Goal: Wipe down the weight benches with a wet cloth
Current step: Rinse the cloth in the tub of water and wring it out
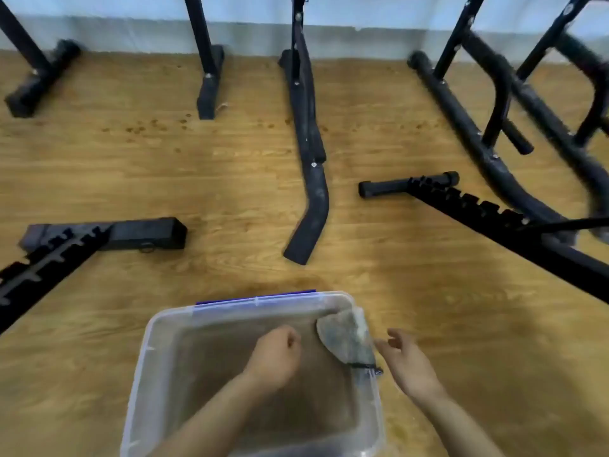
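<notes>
Head view: limp grey cloth [346, 341] over translucent plastic tub [141, 357] rim

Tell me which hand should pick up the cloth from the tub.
Right, probably. The right hand is open, just outside the tub's right wall where the cloth is draped. The left hand is curled over the tub's middle, slightly farther away.

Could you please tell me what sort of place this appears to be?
Probably a gym or workout room. Black steel equipment frames with notched adjustment rails stand on a wood-pattern floor along a pale wall. A clear plastic tub with a grey cloth draped over its rim suggests cleaning.
</notes>
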